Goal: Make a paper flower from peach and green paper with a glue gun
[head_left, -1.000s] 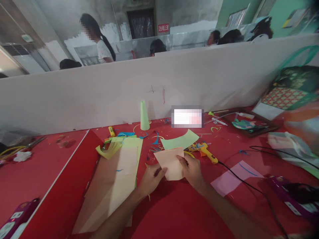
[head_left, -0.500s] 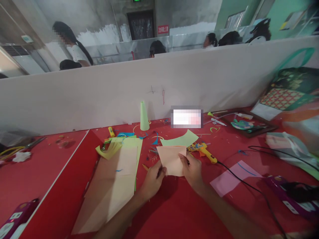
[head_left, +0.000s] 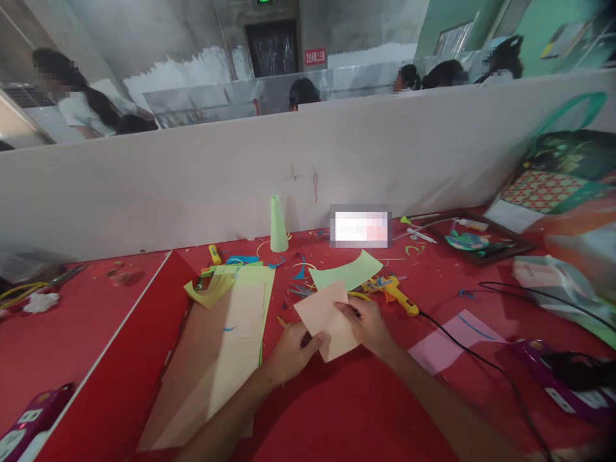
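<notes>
A small peach sheet of paper (head_left: 327, 314) is held tilted between both hands over the red table. My left hand (head_left: 296, 350) pinches its lower left edge, thumb on top. My right hand (head_left: 368, 327) grips its right side, fingers bent over the front. Just beyond the sheet lies a curved piece of light green paper (head_left: 349, 274), with a yellow hot glue gun (head_left: 397, 295) to its right. A pale green paper cone (head_left: 278, 226) stands upright near the partition. Left of my hands lie larger peach sheets (head_left: 212, 378) over green ones.
A white partition (head_left: 216, 186) runs along the table's back, with several people beyond it. A red divider (head_left: 120, 359) rises on the left. The glue gun's black cable (head_left: 474, 359) crosses the right side, near pink paper (head_left: 455, 343) and a purple device (head_left: 558, 378).
The peach sheet has turned and tilted, its lower corner now pointing toward me. Both hands have shifted slightly with it. Beyond the partition, a person has moved left.
</notes>
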A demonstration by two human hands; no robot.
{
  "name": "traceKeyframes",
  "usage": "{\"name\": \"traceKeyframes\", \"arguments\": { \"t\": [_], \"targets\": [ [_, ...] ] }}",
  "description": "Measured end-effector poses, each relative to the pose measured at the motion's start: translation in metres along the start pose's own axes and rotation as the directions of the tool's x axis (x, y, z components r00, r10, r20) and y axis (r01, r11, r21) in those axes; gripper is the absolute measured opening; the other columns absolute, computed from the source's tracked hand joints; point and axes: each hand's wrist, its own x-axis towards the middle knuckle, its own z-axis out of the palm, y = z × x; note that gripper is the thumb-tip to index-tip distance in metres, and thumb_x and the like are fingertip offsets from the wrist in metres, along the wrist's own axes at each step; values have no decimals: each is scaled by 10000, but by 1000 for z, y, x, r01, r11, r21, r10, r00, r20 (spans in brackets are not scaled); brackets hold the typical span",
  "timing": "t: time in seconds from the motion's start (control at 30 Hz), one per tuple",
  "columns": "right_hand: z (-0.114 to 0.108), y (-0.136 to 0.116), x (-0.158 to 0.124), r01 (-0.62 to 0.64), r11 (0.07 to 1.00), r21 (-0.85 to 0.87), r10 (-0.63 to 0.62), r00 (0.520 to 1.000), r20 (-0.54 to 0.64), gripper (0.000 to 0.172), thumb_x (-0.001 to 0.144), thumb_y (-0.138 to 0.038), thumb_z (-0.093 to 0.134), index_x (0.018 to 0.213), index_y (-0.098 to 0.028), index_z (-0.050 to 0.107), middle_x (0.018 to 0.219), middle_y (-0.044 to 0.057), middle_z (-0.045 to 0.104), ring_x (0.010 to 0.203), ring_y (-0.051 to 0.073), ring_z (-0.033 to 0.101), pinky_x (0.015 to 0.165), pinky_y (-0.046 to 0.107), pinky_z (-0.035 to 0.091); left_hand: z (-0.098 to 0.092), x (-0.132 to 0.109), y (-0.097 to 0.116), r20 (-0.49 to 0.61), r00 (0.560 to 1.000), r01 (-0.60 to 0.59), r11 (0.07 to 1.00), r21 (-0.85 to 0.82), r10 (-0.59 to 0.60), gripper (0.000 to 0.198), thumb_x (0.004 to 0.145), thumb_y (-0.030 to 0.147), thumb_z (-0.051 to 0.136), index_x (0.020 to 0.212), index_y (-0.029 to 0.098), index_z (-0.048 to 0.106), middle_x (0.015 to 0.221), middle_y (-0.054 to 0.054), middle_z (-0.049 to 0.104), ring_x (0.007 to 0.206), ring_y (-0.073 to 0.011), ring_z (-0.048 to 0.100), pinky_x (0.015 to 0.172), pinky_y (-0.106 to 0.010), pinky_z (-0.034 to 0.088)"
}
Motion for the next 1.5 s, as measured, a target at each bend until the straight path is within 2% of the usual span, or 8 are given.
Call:
{"name": "traceKeyframes", "arguments": {
  "t": [0.27,0.43,0.6,0.83,1.03,1.17,1.33,1.5],
  "targets": [
    [-4,0,4,-6,1000,-11,9,978,210,534,983,-620,481,616,-232,464,581,1,527,568,164,460,564,295,339,-14,6,2,-103,995,-2,996,-86,-7,422,951,575,578,962,187,746,837,-63,764,757,-231,704,678,-315,567],
    [-6,4,6,39,996,-74,-24,982,189,512,976,-554,502,601,-235,364,560,-31,391,569,150,369,565,298,269,-24,7,4,-115,985,100,969,-225,-129,491,939,665,534,1013,201,679,630,-22,708,482,-224,680,492,-317,531],
    [-7,7,7,34,996,-76,-16,975,223,523,990,-560,480,602,-229,367,574,-28,388,584,151,370,581,307,264,-19,6,2,-149,978,104,956,-274,-149,521,934,709,507,1008,211,642,559,3,683,439,-224,673,449,-307,512],
    [-6,4,7,19,998,-63,-5,975,222,548,985,-612,468,608,-231,357,576,-31,377,572,145,363,566,297,263,-16,4,2,-219,969,63,972,-227,-114,514,956,713,472,805,228,552,521,5,674,436,-194,659,462,-274,499],
    [-4,9,7,50,995,-90,-31,980,198,546,986,-611,455,615,-229,333,562,-35,374,559,138,373,561,289,247,-18,7,4,-223,953,146,955,-259,-206,542,923,750,479,786,228,520,507,19,650,402,-206,638,427,-279,450],
    [-2,9,7,28,996,-88,-10,979,203,534,978,-594,463,617,-231,312,569,-39,345,564,134,355,559,289,232,-22,8,4,-285,946,102,978,-183,-152,558,932,731,478,692,227,478,517,9,631,443,-194,642,461,-274,445],
    [-1,4,4,-31,997,-65,47,963,265,521,963,-599,459,628,-232,301,606,-40,300,576,128,322,549,286,205,-23,9,-2,-382,920,57,994,-96,-90,501,955,625,514,676,210,519,553,17,575,510,-163,596,527,-260,439],
    [-3,6,5,-60,997,-57,74,955,286,527,967,-613,450,639,-227,303,629,-38,298,597,126,323,561,285,212,-28,10,-4,-385,920,56,997,-61,-75,387,959,533,533,855,186,669,720,-8,649,647,-168,605,618,-263,455]
  ]
}}
